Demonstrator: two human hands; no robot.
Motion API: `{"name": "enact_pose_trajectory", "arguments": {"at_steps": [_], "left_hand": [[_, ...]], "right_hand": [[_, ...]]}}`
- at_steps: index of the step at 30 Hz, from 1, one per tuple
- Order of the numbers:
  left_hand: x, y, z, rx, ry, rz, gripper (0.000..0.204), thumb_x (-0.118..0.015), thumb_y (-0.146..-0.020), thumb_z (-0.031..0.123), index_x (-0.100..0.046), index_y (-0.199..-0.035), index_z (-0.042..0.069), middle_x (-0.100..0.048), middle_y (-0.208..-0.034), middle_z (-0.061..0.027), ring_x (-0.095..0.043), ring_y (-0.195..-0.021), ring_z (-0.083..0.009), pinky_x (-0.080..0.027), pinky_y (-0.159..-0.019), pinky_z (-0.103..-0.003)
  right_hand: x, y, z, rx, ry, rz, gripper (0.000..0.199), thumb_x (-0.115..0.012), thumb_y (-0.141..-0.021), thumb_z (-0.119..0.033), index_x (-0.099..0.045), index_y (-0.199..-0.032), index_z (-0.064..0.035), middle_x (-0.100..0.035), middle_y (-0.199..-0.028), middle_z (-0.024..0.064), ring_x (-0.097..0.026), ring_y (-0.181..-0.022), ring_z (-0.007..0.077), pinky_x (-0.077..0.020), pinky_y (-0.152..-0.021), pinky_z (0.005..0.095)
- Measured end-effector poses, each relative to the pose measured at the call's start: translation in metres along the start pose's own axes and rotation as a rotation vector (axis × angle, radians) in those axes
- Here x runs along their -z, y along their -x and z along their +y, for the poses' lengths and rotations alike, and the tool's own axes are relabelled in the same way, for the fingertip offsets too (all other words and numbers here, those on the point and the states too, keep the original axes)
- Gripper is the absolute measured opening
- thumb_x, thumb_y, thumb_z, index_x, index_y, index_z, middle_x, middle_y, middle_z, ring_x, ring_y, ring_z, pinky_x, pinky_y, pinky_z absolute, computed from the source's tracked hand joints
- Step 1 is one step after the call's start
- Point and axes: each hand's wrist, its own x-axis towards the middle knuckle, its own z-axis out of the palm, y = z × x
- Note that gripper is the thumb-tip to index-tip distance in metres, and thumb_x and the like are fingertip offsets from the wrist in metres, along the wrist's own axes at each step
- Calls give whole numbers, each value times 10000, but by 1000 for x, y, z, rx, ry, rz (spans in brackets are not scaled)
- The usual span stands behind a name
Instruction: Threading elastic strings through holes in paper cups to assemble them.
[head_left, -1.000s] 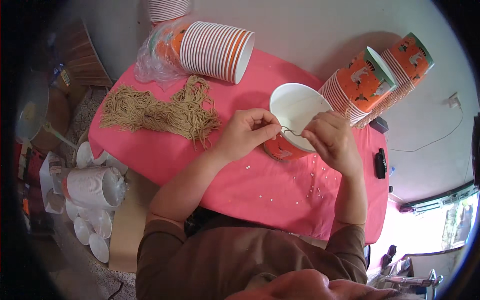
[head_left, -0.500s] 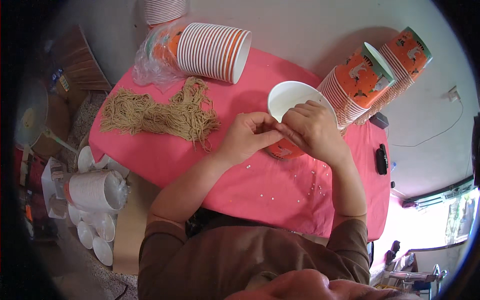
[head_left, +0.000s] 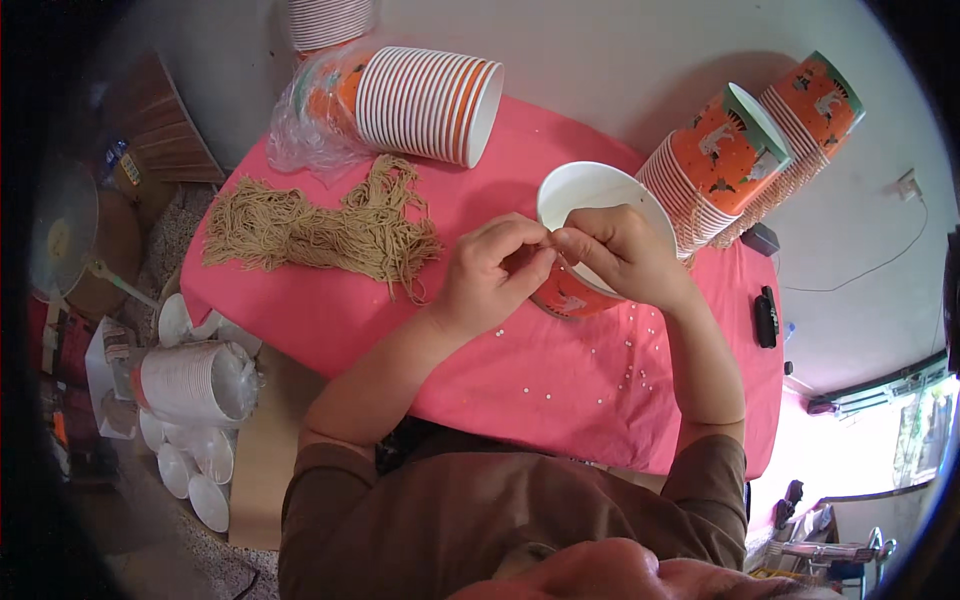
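Desk [head_left: 470,388], covered in pink cloth: carries all items below.

White-lined orange paper bucket with animal print [head_left: 580,188]: looks upright, mouth up, between the centre and the far edge, slightly right.

Left hand [head_left: 488,272], bare: reaches in from the near edge to the bucket's near rim. Fingers closed, thumb against forefinger, in a fine pinch.

Right hand [head_left: 630,258], bare: covers part of the bucket's mouth. Fingers curled, thumb and forefinger pinched just beside the left tips. Judged to share with the left a grip on a thin cord, too hidden to confirm. Contact with the rim: cannot tell.

Bundle of tan, loose-stranded cord [head_left: 320,235]: lies toward the left edge.

Stack of nested white-rimmed buckets, partly wrapped in clear film [head_left: 425,108]: lies on its side by the far edge, left half.

Two nested stacks of orange printed buckets [head_left: 715,160]: stand at the far right corner.

Small white pellets [head_left: 526,390]: lie scattered toward the near edge.

Handling notes, as judged: best keep both pinches close together near the rim, for short slack and firm control. Pull lightly and evenly, to avoid creasing the paper. Steady the bucket with the heel of the right hand against turning. Keep knuckles from blocking sight of the tips.
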Motion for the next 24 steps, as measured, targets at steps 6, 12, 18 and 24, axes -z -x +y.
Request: {"name": "enact_pose_trajectory", "arguments": {"at_steps": [6,12,18,24], "left_hand": [[7,-2,5,680,569,-122,81,-588,-915,49,-597,-983,6,-627,-798,-32,-501,-591,-49,-410,-516,-191],[11,2,-1,770,705,-168,94,-620,-907,99,-630,-959,22,-643,-812,2,-503,-632,-9,-349,-505,-164],[8,-2,6,703,608,-194,71,-628,-895,66,-625,-932,5,-636,-814,12,-545,-669,-39,-435,-559,-199],[2,4,1,149,91,-60,98,-667,-825,-19,-618,-903,14,-639,-807,-34,-596,-691,-92,-474,-583,-251]], "right_hand": [[4,11,7,-13,-142,182,123,-668,-862,-107,-629,-858,9,-601,-708,96,-582,-617,198,-439,-554,312],[-5,8,-5,287,127,298,166,-704,-745,-25,-640,-897,-10,-611,-790,109,-611,-684,259,-470,-589,346],[-9,8,4,243,112,251,149,-681,-756,-17,-628,-895,-21,-610,-815,132,-612,-722,316,-486,-617,373],[-9,10,2,-120,-198,113,77,-639,-869,-74,-617,-886,-2,-605,-749,21,-543,-666,95,-434,-590,264]]}}
